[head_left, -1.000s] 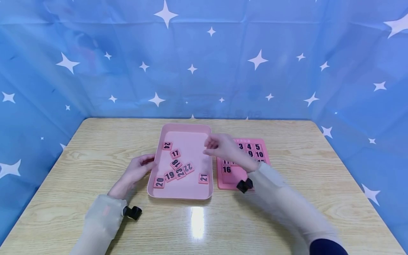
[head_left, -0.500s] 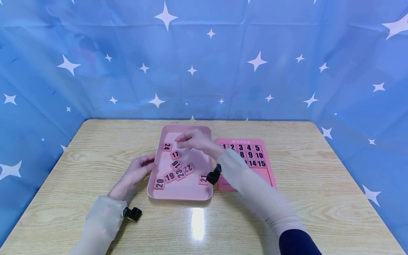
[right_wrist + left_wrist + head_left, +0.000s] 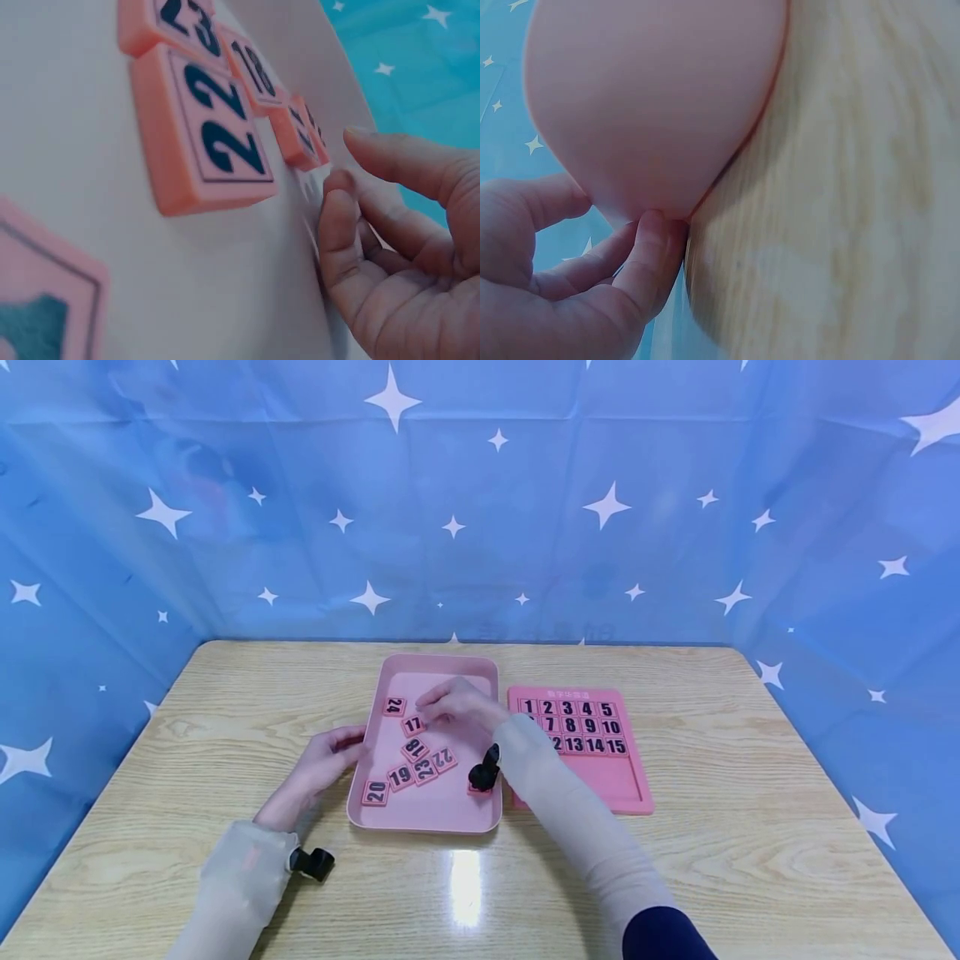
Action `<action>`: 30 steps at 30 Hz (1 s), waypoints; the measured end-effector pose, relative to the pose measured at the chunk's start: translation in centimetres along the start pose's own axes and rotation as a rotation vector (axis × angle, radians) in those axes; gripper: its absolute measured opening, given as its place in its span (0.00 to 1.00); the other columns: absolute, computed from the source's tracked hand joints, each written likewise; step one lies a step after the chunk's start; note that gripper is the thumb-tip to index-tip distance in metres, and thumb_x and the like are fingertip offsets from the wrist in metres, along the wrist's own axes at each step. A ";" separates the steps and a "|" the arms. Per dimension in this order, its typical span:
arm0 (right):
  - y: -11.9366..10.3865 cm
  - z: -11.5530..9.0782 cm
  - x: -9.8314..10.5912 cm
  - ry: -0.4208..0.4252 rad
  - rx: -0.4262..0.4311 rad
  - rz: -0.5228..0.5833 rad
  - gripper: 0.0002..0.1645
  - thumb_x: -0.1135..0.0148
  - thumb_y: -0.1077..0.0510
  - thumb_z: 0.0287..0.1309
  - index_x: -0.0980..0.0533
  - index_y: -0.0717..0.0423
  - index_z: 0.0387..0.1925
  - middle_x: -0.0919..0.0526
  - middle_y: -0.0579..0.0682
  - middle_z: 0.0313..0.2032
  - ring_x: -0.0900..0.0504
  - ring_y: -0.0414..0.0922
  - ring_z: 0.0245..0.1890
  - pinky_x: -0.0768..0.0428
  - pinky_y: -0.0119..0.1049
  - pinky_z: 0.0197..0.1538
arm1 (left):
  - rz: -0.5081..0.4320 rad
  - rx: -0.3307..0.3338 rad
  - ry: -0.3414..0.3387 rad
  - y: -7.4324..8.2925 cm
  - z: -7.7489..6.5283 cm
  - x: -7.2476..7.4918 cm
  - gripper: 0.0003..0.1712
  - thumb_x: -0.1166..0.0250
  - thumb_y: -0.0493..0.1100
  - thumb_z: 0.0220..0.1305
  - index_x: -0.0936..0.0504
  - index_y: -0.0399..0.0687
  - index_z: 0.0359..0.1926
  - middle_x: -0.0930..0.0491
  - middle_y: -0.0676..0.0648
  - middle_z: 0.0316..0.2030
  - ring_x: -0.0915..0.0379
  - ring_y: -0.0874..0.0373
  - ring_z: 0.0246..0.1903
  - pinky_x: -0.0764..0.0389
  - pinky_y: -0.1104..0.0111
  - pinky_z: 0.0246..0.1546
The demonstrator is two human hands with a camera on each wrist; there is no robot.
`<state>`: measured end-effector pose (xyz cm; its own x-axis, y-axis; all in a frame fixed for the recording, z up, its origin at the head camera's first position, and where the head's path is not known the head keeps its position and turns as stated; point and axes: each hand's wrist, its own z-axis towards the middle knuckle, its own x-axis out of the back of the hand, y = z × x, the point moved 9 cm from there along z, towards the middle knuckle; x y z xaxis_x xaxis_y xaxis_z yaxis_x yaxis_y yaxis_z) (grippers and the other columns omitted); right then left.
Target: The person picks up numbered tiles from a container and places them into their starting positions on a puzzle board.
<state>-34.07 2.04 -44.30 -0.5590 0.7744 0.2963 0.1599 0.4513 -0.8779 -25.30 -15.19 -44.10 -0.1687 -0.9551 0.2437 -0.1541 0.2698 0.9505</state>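
A pink tray (image 3: 438,814) holds several loose number tiles. At its left side my left hand (image 3: 330,764) rests with fingertips (image 3: 651,232) touching the outer wall. Over the tray reaches my right hand (image 3: 459,700), its fingertips right at the upper right edge of the 17 tile (image 3: 412,725). In the right wrist view, thumb and forefinger stand slightly apart beside that tile, with nothing seen between them. Close by lie the 18 tile (image 3: 415,749), the 22 tile (image 3: 221,127) and the 24 tile (image 3: 393,706). My right wrist camera mostly hides the 21 tile.
Right of the tray lies a pink number board (image 3: 611,789), with rows of tiles from 1 to 15 showing and my right sleeve covering its lower left. Near the tray's lower left corner is the 20 tile (image 3: 375,792). A blue star curtain (image 3: 480,527) surrounds the wooden table (image 3: 750,827).
My right hand has moved left from the board's edge into the tray, then down to the 17 tile. The left hand has stayed at the tray's side.
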 end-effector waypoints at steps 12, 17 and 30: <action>0.5 0.0 0.1 0.048 0.014 -0.013 0.18 0.33 0.66 0.49 0.19 0.60 0.45 0.14 0.51 0.34 0.26 0.38 0.23 0.26 0.26 0.28 | -0.006 -0.019 0.002 0.0 0.0 0.0 0.24 0.45 0.30 0.63 0.34 0.21 0.58 0.29 0.26 0.53 0.28 0.53 0.46 0.25 0.79 0.42; -0.2 -0.1 0.0 0.062 0.066 -0.061 0.21 0.34 0.67 0.49 0.20 0.60 0.48 0.15 0.52 0.40 0.23 0.39 0.29 0.23 0.27 0.33 | -0.005 -0.029 0.003 0.1 0.0 -0.1 0.24 0.44 0.30 0.62 0.34 0.21 0.58 0.29 0.26 0.53 0.27 0.55 0.45 0.25 0.79 0.41; -1.5 0.0 -1.6 -0.028 0.195 -0.154 0.30 0.33 0.74 0.42 0.24 0.63 0.52 0.18 0.55 0.44 0.21 0.44 0.43 0.23 0.29 0.48 | 0.001 -0.021 0.011 -0.1 -0.1 0.0 0.24 0.44 0.31 0.62 0.33 0.21 0.57 0.28 0.26 0.52 0.28 0.58 0.43 0.25 0.79 0.41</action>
<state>-33.39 0.11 -43.48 -0.5872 0.6892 0.4245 -0.0881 0.4669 -0.8799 -25.22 -15.25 -44.14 -0.1585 -0.9560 0.2467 -0.1338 0.2684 0.9540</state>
